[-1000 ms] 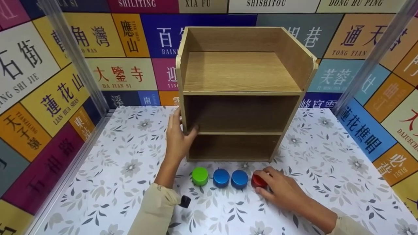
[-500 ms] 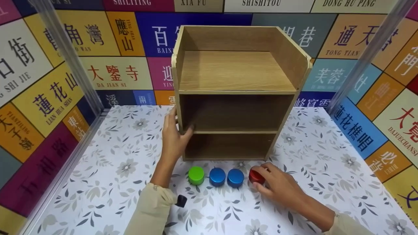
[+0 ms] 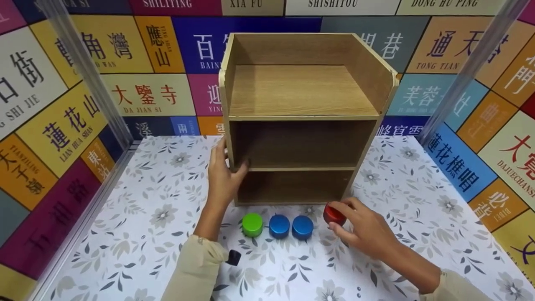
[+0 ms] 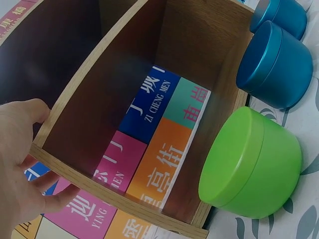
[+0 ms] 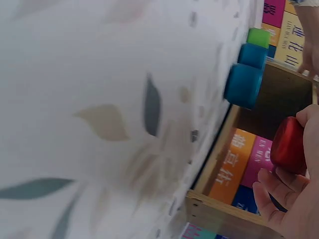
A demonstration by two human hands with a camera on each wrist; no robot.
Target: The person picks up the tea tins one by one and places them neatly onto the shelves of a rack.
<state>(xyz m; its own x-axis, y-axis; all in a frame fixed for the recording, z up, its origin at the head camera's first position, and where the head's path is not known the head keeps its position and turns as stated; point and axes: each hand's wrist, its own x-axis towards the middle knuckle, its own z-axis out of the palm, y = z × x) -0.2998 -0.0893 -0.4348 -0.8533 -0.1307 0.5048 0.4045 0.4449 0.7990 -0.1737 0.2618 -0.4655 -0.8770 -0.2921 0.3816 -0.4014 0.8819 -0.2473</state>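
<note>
A small wooden shelf unit (image 3: 305,92) stands on the table. My left hand (image 3: 225,177) grips its left side panel, thumb inside by the middle shelf and fingers along the outer face. My right hand (image 3: 372,232) pinches a round red tin (image 3: 334,214) between thumb and fingers; in the right wrist view the red tin (image 5: 289,145) is raised off the table before the lower compartment. Left of it, in a row before the shelf, sit two blue tins, the nearer-right blue tin (image 3: 302,228) and the middle blue tin (image 3: 279,226), and a green tin (image 3: 252,225).
A white tablecloth (image 3: 163,246) with grey leaves and flowers covers the table. Panels with coloured lettering (image 3: 150,94) rise behind and at both sides, with clear corner strips (image 3: 98,79). A small black piece (image 3: 233,257) juts out by my left cuff.
My right hand has lifted the red tin off the table and moved it slightly toward the shelf and to the right. My left hand keeps its grip on the side panel.
</note>
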